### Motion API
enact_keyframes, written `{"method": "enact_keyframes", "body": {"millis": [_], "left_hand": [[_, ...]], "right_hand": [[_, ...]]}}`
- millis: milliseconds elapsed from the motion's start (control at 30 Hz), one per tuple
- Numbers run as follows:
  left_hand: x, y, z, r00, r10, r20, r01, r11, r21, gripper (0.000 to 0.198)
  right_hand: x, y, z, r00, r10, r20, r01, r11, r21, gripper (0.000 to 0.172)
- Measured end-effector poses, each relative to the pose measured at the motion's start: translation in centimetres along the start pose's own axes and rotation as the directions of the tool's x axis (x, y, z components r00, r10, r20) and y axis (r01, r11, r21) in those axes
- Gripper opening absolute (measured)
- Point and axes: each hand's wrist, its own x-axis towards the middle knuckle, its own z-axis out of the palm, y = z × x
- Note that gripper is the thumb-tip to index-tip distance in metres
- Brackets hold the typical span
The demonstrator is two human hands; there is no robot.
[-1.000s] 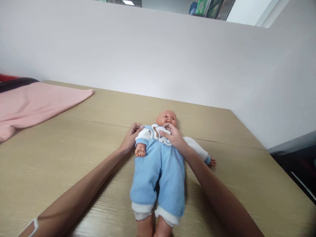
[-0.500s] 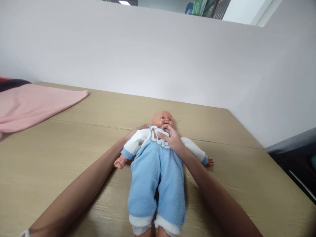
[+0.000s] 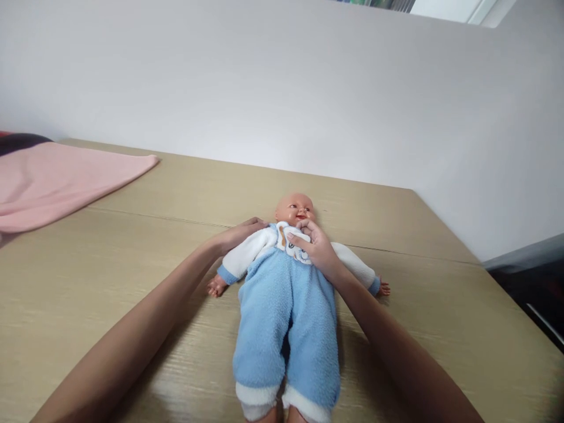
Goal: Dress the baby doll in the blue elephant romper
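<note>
A baby doll (image 3: 302,207) lies on its back in the middle of the table, head away from me and arms spread. It wears a fleecy blue and white outfit (image 3: 271,317) with an animal face on the bib. My left hand (image 3: 241,234) rests at the shoulder on the left of the view, its fingers stretched towards the neck and the tips partly hidden. Over the bib and the other shoulder lies my right hand (image 3: 317,247), thumb and curved fingers apart just below the doll's chin. Both of the doll's own hands are bare.
A pink cloth (image 3: 70,176) lies at the table's far left, with a dark item (image 3: 24,143) behind it. The wooden table (image 3: 132,258) ends at a pale wall (image 3: 247,82). Something dark with a light bar (image 3: 544,323) stands beyond the right edge.
The view has tilted slightly down, and the doll appears a little further right. My left hand's back has risen a little at the shoulder; my right hand stays on the bib.
</note>
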Motion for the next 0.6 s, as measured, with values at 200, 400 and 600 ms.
{"method": "enact_keyframes", "body": {"millis": [200,400,600], "left_hand": [[-1.3,3.5,-2.7,0.992,-0.113,0.054,0.083,0.915,0.394,0.063],[-1.3,3.7,-2.9,0.953,-0.033,0.302,-0.099,0.907,0.409,0.049],[-0.8,3.3,-3.6,0.945,0.005,0.327,-0.171,0.86,0.48,0.049]], "right_hand": [[-0.7,-0.1,0.4,0.989,-0.104,-0.101,0.073,0.96,-0.272,0.039],[-1.4,-1.9,-1.6,0.984,-0.13,-0.125,0.035,0.82,-0.571,0.031],[-1.2,-3.9,-5.0,0.995,-0.093,-0.016,0.051,0.671,-0.74,0.034]]}}
